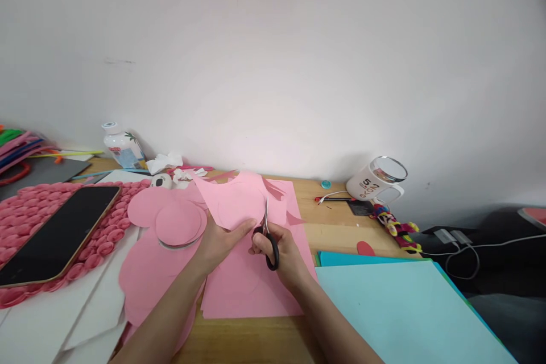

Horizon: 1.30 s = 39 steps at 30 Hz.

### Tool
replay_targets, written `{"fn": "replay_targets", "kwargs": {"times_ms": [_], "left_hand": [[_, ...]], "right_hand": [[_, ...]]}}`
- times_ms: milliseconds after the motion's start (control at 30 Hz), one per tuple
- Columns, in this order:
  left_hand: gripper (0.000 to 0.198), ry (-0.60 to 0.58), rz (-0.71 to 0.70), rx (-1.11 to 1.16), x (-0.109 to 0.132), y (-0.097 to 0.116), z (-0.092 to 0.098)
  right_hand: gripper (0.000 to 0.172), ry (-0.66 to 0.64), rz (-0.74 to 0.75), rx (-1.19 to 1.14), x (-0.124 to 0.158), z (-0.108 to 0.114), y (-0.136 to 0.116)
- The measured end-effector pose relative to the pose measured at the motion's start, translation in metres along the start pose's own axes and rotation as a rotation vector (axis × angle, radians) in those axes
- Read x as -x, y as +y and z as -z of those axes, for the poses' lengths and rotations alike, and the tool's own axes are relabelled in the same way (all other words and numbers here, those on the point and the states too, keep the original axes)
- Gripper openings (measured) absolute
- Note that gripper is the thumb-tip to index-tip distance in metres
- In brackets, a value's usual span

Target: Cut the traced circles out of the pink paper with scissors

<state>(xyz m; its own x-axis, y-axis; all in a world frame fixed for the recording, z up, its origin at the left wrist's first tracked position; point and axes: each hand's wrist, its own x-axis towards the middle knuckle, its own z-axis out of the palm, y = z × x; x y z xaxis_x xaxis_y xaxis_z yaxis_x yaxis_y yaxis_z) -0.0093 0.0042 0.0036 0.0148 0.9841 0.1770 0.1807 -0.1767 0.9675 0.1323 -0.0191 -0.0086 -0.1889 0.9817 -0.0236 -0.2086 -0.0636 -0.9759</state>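
My left hand (pixel 224 243) is closed on a sheet of pink paper (pixel 239 199), thumb on top, and holds it raised over the table. A faint curved line shows on that sheet. In my right hand (pixel 284 250) is a pair of black-handled scissors (pixel 272 247), fingers in the loops and blades pointing away from me at the paper's right edge. Beneath both hands lies a stack of pink sheets (pixel 256 296). Cut pink paper circles (pixel 179 222) are piled left of my left hand, on larger scalloped pink shapes (pixel 149 281).
A phone (pixel 63 233) rests on rows of rolled pink paper roses (pixel 40 205) at left. White bottle (pixel 123 145) and crumpled tissue (pixel 164 162) stand near the wall. At right are a mug (pixel 373 179), a small figurine (pixel 394 227), a red pen (pixel 336 199) and light-blue sheets (pixel 396 301).
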Motion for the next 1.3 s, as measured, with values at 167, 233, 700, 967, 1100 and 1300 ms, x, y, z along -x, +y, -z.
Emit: {"fn": "replay_targets", "kwargs": {"times_ms": [167, 233, 700, 967, 1100, 1300], "left_hand": [[0.033, 0.019, -0.011, -0.038, -0.001, -0.001, -0.001], [0.032, 0.014, -0.021, -0.031, -0.001, 0.000, -0.002], [0.034, 0.059, 0.122, -0.058, 0.004, 0.004, -0.002], [0.041, 0.029, 0.093, -0.058, 0.003, 0.004, 0.000], [0.045, 0.010, 0.082, -0.013, 0.003, 0.010, -0.001], [0.049, 0.011, 0.079, -0.006, 0.003, 0.012, -0.003]], "right_hand": [[0.026, -0.018, 0.010, 0.022, 0.000, 0.003, 0.001], [0.025, -0.024, 0.005, 0.013, 0.000, 0.004, 0.001], [0.022, -0.135, -0.024, -0.048, -0.001, 0.008, 0.006], [0.031, -0.058, -0.031, 0.090, -0.004, 0.008, -0.002], [0.034, -0.064, -0.023, 0.109, -0.004, 0.008, -0.005], [0.033, -0.046, -0.044, 0.076, -0.005, 0.008, -0.003]]}}
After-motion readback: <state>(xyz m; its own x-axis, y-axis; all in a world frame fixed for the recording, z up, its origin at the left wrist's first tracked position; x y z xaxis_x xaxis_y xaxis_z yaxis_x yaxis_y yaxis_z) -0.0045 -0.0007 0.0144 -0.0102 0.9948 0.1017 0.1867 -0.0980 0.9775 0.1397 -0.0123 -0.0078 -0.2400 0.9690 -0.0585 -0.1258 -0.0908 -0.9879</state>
